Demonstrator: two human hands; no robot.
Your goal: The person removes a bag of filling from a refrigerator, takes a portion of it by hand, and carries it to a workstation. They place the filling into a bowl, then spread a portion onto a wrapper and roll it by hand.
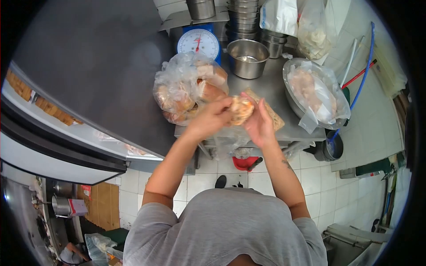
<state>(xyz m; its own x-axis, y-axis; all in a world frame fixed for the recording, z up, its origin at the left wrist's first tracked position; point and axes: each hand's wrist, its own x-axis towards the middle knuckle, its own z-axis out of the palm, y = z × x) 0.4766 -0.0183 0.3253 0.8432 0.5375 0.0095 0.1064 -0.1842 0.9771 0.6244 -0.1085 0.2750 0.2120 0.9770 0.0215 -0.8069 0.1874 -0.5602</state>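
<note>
A small clear plastic bag of orange-and-white food [242,111] is held up between both hands above the front of the steel table. My left hand [208,119] pinches its left side, the fingers slightly blurred. My right hand [260,124] cups the other side, palm turned toward the bag and thumb raised. Just behind my right hand lies a flat bag of pale brown, grainy food [273,114]. Beyond my left hand sits a large clear bag of bread loaves or buns [191,86]. What exactly the small bag contains is too blurred to name.
A blue dial scale [199,42] and a steel pot [247,60] stand at the back, near stacked steel pots [242,17]. A metal basin [290,93] with plastic-wrapped pale food is on the right. A dark refrigerator-like surface [97,57] borders the left; a red container [245,163] is below.
</note>
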